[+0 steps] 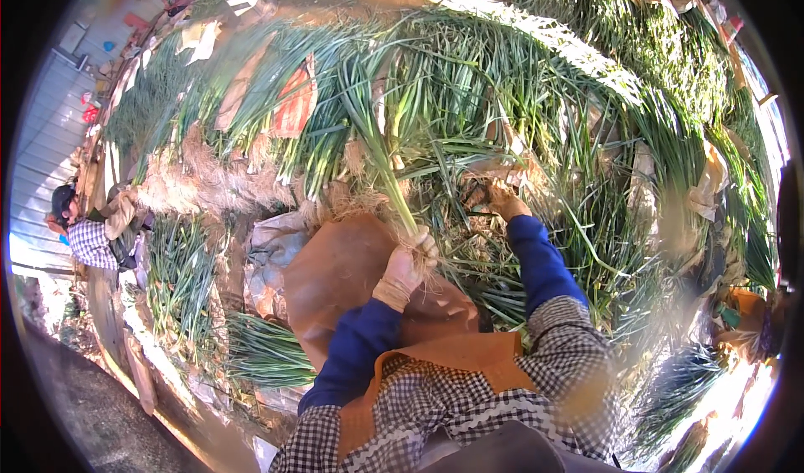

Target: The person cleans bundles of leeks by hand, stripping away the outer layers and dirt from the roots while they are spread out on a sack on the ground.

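My left hand, in a pale work glove, is closed round the root end of a few green onions. Their long green leaves point away from me, over the pile. Loose roots hang by the fingers, above a brown apron spread over my lap. Farther right, my right hand, also gloved, reaches down among loose leaves and roots. Its fingers look curled, but their tips and whatever they hold are hidden. Ahead lies a wide bank of green onions with pale stems and roots toward me.
Root ends form a tan row to the left. A red striped sack lies among the leaves. Smaller onion bundles rest left of my lap. Another person sits at the far left. More greens lie at right.
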A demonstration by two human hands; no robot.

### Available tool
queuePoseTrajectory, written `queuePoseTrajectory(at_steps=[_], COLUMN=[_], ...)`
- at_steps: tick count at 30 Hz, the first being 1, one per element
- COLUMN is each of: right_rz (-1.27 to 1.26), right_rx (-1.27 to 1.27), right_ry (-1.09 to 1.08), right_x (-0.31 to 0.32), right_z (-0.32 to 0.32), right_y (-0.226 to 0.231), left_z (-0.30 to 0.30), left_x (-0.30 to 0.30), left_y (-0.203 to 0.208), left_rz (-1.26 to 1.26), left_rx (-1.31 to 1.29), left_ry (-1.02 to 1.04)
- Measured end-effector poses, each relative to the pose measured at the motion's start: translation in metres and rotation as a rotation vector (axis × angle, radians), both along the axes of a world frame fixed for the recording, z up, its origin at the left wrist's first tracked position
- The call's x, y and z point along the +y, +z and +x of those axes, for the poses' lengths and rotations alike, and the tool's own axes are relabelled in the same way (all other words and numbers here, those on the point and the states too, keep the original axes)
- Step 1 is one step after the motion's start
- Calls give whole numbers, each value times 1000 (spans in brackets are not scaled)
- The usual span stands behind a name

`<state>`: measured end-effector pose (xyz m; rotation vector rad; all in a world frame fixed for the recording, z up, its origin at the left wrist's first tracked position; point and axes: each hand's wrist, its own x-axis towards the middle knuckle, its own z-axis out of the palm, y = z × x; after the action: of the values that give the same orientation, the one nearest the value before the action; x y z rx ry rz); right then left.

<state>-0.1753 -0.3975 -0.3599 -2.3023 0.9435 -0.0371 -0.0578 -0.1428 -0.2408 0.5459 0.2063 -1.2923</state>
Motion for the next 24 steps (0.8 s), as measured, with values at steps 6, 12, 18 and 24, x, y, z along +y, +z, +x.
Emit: queuePoseTrajectory(at_steps=[6, 12, 18, 24], right_rz=[466, 492, 314, 845], right_rx=[-679, -401, -491, -418], right_ry=[49, -34, -24, -492], right_x=[-54, 60, 149, 65], right_z=[0, -106, -155, -121], right_y=[3, 128, 83, 80], left_z=[1, -53, -114, -118], left_x=[-14, -41, -33, -30], left_y=[0, 34, -27, -30], left_rz=[-92, 369, 187, 160], left_rx=[132, 11, 121, -297], left_ry=[-65, -78, -487, -461])
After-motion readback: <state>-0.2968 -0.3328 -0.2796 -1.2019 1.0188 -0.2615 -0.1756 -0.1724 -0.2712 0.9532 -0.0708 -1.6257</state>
